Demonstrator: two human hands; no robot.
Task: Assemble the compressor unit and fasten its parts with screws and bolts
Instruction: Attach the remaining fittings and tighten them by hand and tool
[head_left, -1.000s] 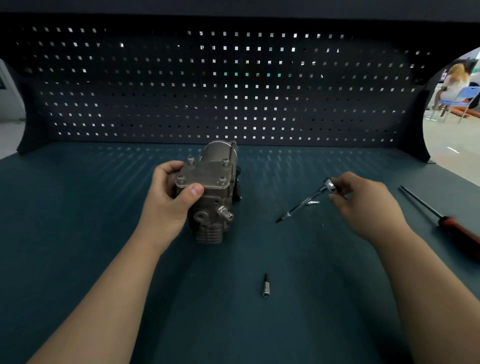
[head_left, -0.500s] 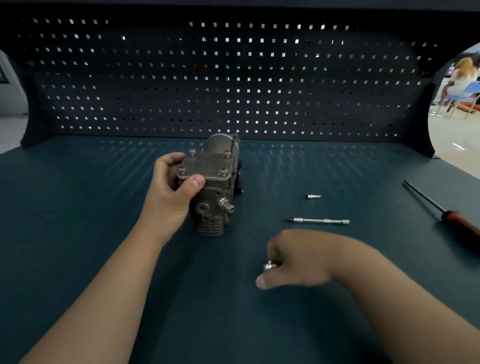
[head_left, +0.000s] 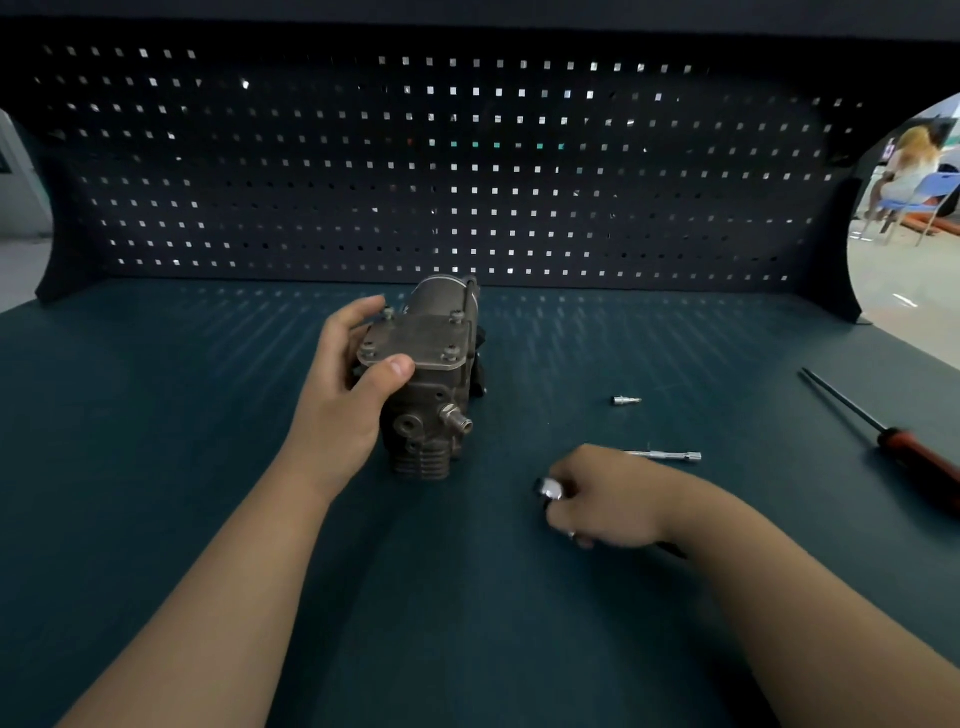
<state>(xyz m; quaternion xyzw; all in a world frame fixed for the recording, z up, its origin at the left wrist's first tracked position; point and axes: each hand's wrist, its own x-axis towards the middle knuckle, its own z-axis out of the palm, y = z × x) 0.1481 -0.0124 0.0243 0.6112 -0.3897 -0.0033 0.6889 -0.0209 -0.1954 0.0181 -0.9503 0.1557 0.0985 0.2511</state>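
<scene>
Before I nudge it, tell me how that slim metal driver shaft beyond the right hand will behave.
The driver shaft looks round and slim, lying flat on the bench top, so it will probably roll if pushed sideways. Bare metal: likely stiff and light, perhaps slippery to pinch.

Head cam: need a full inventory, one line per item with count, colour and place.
compressor unit: 1, grey-brown metal, bench centre
small silver part: 1, silver, in the right hand, right of and nearer than the compressor
silver rod: 1, silver, lying on the bench behind the right hand, left end hidden
small fitting: 1, silver, on the bench right of the compressor, apart from the rod
screwdriver: 1, dark shaft, red handle, far right of the bench
bench: 1, dark teal
pegboard: 1, black, back wall
seated person: 1, background far right, blue chair
left hand: 1, grips the compressor's left side
right hand: 1, pinches the small silver part
</scene>
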